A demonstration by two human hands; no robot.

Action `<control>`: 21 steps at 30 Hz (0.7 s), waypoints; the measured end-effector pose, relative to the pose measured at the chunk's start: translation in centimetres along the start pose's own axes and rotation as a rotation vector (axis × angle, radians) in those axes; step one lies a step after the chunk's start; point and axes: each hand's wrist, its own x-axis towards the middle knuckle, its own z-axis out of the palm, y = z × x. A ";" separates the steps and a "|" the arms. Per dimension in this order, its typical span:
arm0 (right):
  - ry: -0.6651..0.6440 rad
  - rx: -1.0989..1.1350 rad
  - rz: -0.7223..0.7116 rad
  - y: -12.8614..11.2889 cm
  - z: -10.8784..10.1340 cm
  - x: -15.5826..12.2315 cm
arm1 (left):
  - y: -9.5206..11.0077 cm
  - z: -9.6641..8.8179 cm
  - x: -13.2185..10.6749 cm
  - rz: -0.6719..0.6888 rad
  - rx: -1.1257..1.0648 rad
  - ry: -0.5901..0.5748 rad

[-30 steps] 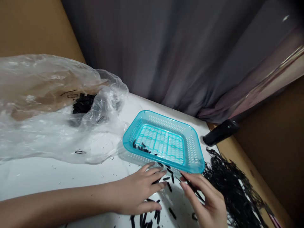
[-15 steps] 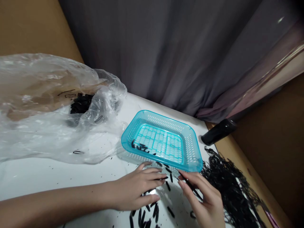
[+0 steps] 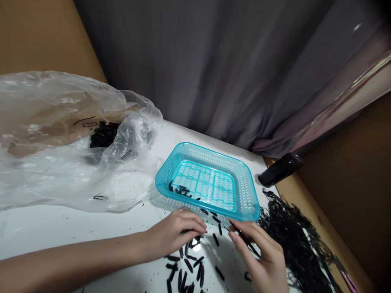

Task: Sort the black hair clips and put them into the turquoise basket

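Observation:
My left hand (image 3: 174,234) rests on the white table (image 3: 61,228) just in front of a turquoise perforated basket (image 3: 244,195). Its fingers are curled, closing over several small black pieces (image 3: 186,264) scattered beneath it. My right hand (image 3: 262,260) lies to the right of those pieces, fingers stretched and close together, with a thin black strand (image 3: 247,240) running under the fingertips. A few black pieces (image 3: 180,189) lie inside the basket at its near left corner.
A large crumpled clear plastic bag (image 3: 61,162) with a clump of black pieces (image 3: 102,134) inside fills the left. A tangled heap of black strands (image 3: 293,240) lies at the right. A black cylinder (image 3: 279,170) sits beyond it. Grey curtain and brown walls enclose the table.
My left hand's fingers have curled from flat and drawn back, uncovering more black pieces below. The right hand has barely moved.

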 end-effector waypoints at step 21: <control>-0.281 0.799 0.892 -1.1 3.1 -1.1 | 2.2 -0.6 0.1 0.143 -0.180 0.284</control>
